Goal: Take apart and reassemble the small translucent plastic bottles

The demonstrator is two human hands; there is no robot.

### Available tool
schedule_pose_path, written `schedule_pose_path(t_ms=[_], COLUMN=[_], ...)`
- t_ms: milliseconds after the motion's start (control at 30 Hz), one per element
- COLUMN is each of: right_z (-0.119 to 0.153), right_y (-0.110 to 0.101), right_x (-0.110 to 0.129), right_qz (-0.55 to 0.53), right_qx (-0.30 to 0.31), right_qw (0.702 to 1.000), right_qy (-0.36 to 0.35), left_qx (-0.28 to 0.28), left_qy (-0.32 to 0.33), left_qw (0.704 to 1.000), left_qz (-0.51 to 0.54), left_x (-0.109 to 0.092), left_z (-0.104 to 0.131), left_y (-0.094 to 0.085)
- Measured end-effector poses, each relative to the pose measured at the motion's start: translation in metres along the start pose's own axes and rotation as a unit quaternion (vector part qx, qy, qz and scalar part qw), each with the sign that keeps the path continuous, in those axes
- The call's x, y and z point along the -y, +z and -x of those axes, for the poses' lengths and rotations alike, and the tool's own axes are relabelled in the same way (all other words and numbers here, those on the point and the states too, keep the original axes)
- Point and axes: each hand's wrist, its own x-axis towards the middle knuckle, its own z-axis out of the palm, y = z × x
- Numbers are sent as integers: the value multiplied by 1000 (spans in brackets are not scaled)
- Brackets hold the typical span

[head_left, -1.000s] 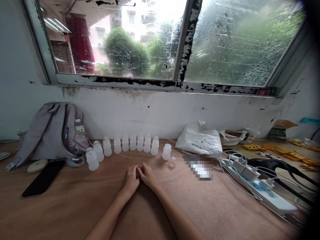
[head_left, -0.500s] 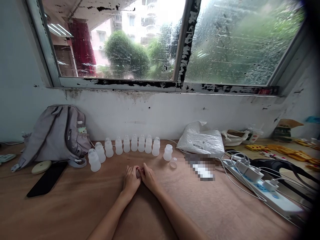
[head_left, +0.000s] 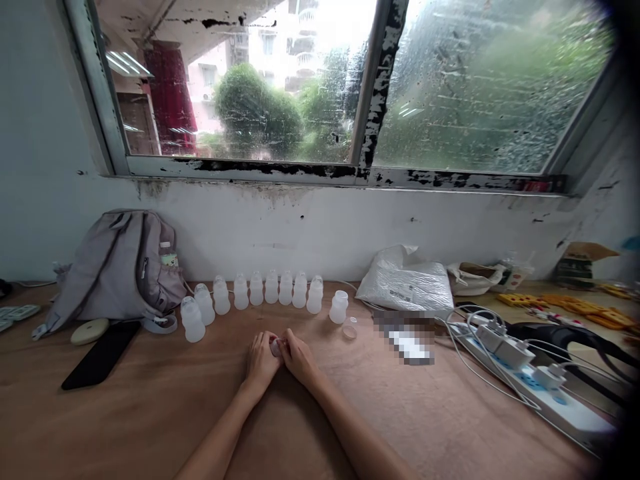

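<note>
My left hand (head_left: 262, 360) and my right hand (head_left: 299, 355) meet low over the wooden table (head_left: 300, 433). Between their fingers is a small translucent piece (head_left: 275, 347), mostly covered, so its kind cannot be made out. Both hands are closed on it. Ahead and to the right stands an uncapped frosted bottle (head_left: 339, 308). Beside that bottle lies a clear ring (head_left: 349, 331) with a small clear part (head_left: 353, 321) just behind it. Several frosted bottles with tops (head_left: 271, 288) stand upright in a curved row beyond my hands.
At left are a grey backpack (head_left: 115, 267), a black phone-like slab (head_left: 100, 357) and a round cream object (head_left: 90, 332). A silvery plastic bag (head_left: 405, 283) lies against the wall. On the right is a white power strip (head_left: 565, 407) with plugs and cables (head_left: 493, 363).
The view has shifted slightly, so the surroundings sit a little further right. My fingers have moved only slightly around the small translucent piece, and the bottles stand as before.
</note>
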Motion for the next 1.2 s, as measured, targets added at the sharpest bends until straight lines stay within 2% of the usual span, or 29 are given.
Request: schedule_pose_path(t_ms=[367,800,867,1033,1200], right_z=[-3,-4,-5,-9,-9], right_y=[1,-2,-4,-10,-8], right_x=[-1,0,0,-5,-8], right_qz=[-30,-89,-100,-161,-116], right_qx=[-7,-41,-54,-100,-101], right_qw=[1000,993,991,973,981], right_qy=[6,62,73,133,121], left_qx=[4,-16,-15,15,-11], left_qy=[9,21,11,-62,-58], left_qw=[1000,998,997,992,992], left_qz=[21,57,70,105,113], left_x=[-2,-6,-5,-2,4], left_z=[1,-1,-1,-2,-4], left_y=[1,1,0,-3,0])
